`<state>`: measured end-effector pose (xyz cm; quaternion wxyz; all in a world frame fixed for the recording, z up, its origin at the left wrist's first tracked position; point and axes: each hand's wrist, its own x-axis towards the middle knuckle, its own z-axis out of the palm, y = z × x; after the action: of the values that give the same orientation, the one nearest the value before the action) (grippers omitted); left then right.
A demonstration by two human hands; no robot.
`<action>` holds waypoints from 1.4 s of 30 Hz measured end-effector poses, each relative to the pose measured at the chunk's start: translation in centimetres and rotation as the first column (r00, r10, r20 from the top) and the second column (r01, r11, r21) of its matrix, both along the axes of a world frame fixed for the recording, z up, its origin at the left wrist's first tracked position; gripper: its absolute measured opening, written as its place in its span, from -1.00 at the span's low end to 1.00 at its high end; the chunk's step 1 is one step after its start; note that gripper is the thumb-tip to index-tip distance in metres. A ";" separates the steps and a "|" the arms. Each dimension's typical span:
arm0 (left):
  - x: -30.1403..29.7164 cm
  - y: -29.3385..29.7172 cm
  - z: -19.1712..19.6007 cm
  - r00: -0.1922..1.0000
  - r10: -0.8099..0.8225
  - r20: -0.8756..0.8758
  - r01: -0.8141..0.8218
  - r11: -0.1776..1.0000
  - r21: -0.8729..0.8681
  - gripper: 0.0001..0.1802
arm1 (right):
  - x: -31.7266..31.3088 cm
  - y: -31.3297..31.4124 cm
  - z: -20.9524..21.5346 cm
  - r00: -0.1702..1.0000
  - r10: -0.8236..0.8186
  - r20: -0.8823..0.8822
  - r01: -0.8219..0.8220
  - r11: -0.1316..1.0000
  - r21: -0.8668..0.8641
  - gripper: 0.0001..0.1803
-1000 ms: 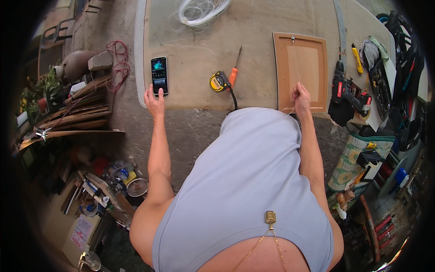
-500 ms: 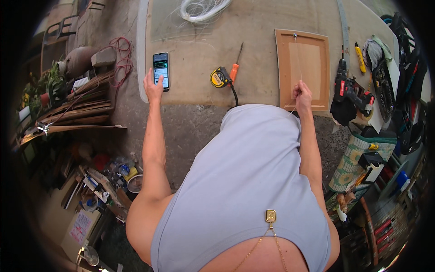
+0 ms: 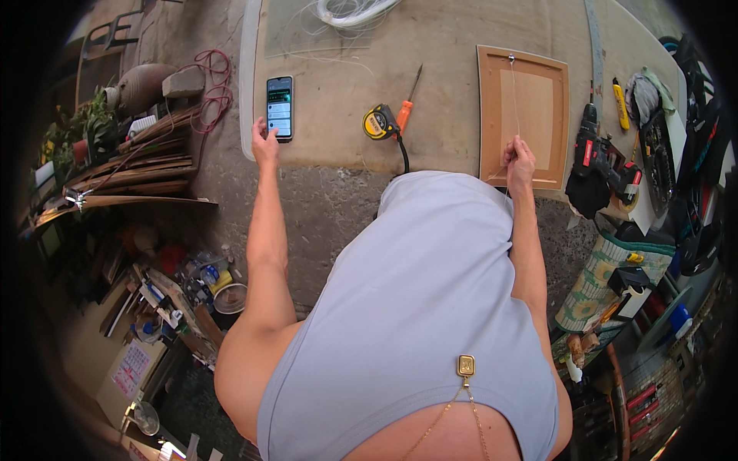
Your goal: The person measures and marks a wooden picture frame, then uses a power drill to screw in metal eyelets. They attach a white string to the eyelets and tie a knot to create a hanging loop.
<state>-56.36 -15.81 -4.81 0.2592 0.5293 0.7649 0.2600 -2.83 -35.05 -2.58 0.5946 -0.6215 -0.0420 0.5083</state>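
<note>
My left hand (image 3: 265, 144) is at the lower left corner of a smartphone (image 3: 280, 107) with a lit screen, its fingers apart and holding nothing. The phone lies face up near the left end of the table. My right hand (image 3: 520, 160) pinches a thin clear line (image 3: 515, 96) over the lower part of a wooden picture frame (image 3: 552, 115). The frame lies with its back up. From my fingers the line runs up to a small metal hanger (image 3: 511, 58) at the frame's top edge, and a loose length hangs toward my shirt.
Between my hands lie a yellow and black tape measure (image 3: 379, 122) and an orange-handled screwdriver (image 3: 406, 114). A coil of clear line (image 3: 356, 13) sits at the far side. Right of the frame are a cordless drill (image 3: 590, 146), a yellow cutter (image 3: 620, 103) and a metal ruler (image 3: 594, 42).
My left hand has drawn back from beside the phone's screen to its lower corner. My right hand stays over the frame, and the line looks straighter. The whole view has shifted slightly.
</note>
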 end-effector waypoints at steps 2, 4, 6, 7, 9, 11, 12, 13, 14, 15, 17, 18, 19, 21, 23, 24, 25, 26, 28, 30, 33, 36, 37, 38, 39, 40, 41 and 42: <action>-1.1 0.3 -0.4 0.998 0.022 0.051 -0.022 1.000 -0.014 -0.43 | -0.1 0.1 0.2 1.000 0.003 0.012 -0.002 1.000 -0.004 -0.73; -2.5 0.8 -1.0 0.990 0.032 0.134 -0.027 0.999 -0.045 -0.44 | -0.3 0.2 0.3 0.999 0.006 0.032 -0.006 1.000 -0.013 -0.73; -2.8 1.0 -1.0 0.983 0.048 0.176 -0.035 0.996 -0.081 -0.44 | -0.2 0.0 0.0 1.000 0.007 0.029 -0.007 1.000 -0.001 -0.72; -2.7 1.3 -0.6 0.979 0.057 0.197 -0.039 0.995 -0.097 -0.45 | -0.2 0.1 0.0 1.000 0.008 0.028 -0.008 1.000 0.007 -0.72; -2.5 1.8 -0.1 0.986 0.035 0.165 -0.014 0.992 -0.129 -0.46 | -0.3 0.1 0.0 0.999 0.015 0.038 -0.015 1.000 0.002 -0.72; -1.5 2.0 1.3 0.991 0.039 0.128 -0.018 0.987 -0.161 -0.46 | -0.3 -0.1 0.0 0.999 0.031 0.042 -0.031 1.000 -0.001 -0.73; -0.3 2.1 2.2 0.993 0.051 0.106 -0.031 0.984 -0.177 -0.44 | -0.2 -0.2 -0.2 0.998 0.041 0.041 -0.041 0.999 0.000 -0.74; 0.3 1.9 3.0 0.995 0.067 0.081 -0.050 0.981 -0.190 -0.42 | -0.1 -0.2 -0.2 0.998 0.056 0.038 -0.056 0.998 0.003 -0.75; 0.0 2.0 2.6 0.996 0.064 0.057 -0.051 0.979 -0.198 -0.38 | -0.1 -0.2 -0.2 0.998 0.059 0.036 -0.059 0.998 0.008 -0.75; -0.6 2.4 1.7 0.998 0.060 0.033 -0.052 0.977 -0.206 -0.33 | -0.1 -0.2 -0.2 0.998 0.061 0.034 -0.062 0.998 0.012 -0.75; -0.3 2.7 1.5 0.998 0.056 -0.016 -0.058 0.971 -0.233 -0.24 | 0.0 -0.2 -0.2 0.997 0.061 0.037 -0.062 0.998 0.012 -0.75; -0.1 2.8 1.3 0.998 0.057 -0.042 -0.065 0.966 -0.250 -0.20 | 0.0 -0.2 -0.3 0.997 0.060 0.040 -0.060 0.998 0.009 -0.75; 0.3 2.9 1.4 0.996 0.056 -0.069 -0.073 0.961 -0.265 -0.16 | 0.0 -0.2 -0.3 0.997 0.058 0.044 -0.059 0.998 0.006 -0.75; 0.3 3.0 0.8 0.988 0.032 -0.150 -0.068 0.968 -0.243 -0.14 | 0.0 -0.2 -0.4 0.998 0.050 0.039 -0.051 0.999 0.014 -0.74; 0.6 3.1 0.7 0.983 0.023 -0.184 -0.067 0.970 -0.236 -0.13 | -0.1 -0.2 -0.4 0.999 0.029 0.037 -0.030 0.999 0.015 -0.74; 0.7 3.2 0.7 0.984 0.027 -0.176 -0.070 0.968 -0.240 -0.13 | -0.3 -0.1 -0.3 0.999 0.014 0.038 -0.015 1.000 0.013 -0.73; 0.7 3.1 0.8 0.985 0.034 -0.171 -0.075 0.967 -0.245 -0.13 | -0.3 -0.1 -0.2 0.999 0.001 0.037 -0.002 1.000 0.009 -0.73; 0.8 3.1 0.8 0.984 0.040 -0.176 -0.083 0.966 -0.244 -0.13 | -0.3 -0.1 -0.2 0.999 0.018 0.041 -0.019 1.000 0.007 -0.73; 0.8 3.1 0.8 0.981 0.053 -0.186 -0.098 0.965 -0.244 -0.13 | -0.1 -0.2 -0.1 0.998 0.052 0.047 -0.052 0.999 0.003 -0.74; 0.6 3.1 0.5 0.975 0.049 -0.217 -0.104 0.963 -0.249 -0.13 | 0.0 -0.3 -0.2 0.998 0.057 0.036 -0.057 0.998 0.012 -0.74; 1.1 3.1 0.9 0.969 0.040 -0.245 -0.104 0.962 -0.253 -0.16 | 0.0 -0.2 -0.2 0.997 0.063 0.033 -0.063 0.998 0.008 -0.74; 1.4 2.8 1.3 0.991 0.132 -0.003 -0.130 0.968 -0.214 -0.26 | -0.2 0.0 0.5 0.997 0.050 0.050 -0.049 0.999 -0.016 -0.73; 1.3 2.9 1.4 0.977 0.173 0.123 -0.147 0.970 -0.193 -0.30 | -0.3 0.2 0.7 0.997 0.042 0.059 -0.041 0.999 -0.023 -0.73; 0.3 2.6 1.0 0.961 0.179 0.212 -0.144 0.975 -0.171 -0.35 | -0.3 0.3 0.6 0.997 0.049 0.053 -0.048 0.999 -0.018 -0.73; -1.2 2.3 -0.1 0.936 0.182 0.300 -0.143 0.979 -0.147 -0.39 | -0.2 0.3 0.4 0.997 0.057 0.047 -0.056 0.998 -0.014 -0.73; -1.5 2.4 -0.3 0.907 0.172 0.386 -0.132 0.983 -0.128 -0.44 | -0.3 0.3 0.4 0.998 0.052 0.043 -0.052 0.999 -0.013 -0.72; -1.6 2.5 -0.4 0.894 0.180 0.410 -0.139 0.982 -0.126 -0.45 | -0.3 0.3 0.5 0.998 0.050 0.038 -0.050 0.999 -0.015 -0.72; -1.7 2.5 -0.5 0.881 0.187 0.434 -0.147 0.981 -0.125 -0.47 | -0.4 0.4 0.7 0.998 0.049 0.033 -0.048 0.999 -0.017 -0.72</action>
<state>-58.09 -13.26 -5.33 0.4265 0.3761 0.7392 0.3610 -3.20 -34.68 -1.93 0.5762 -0.6337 -0.0630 0.5124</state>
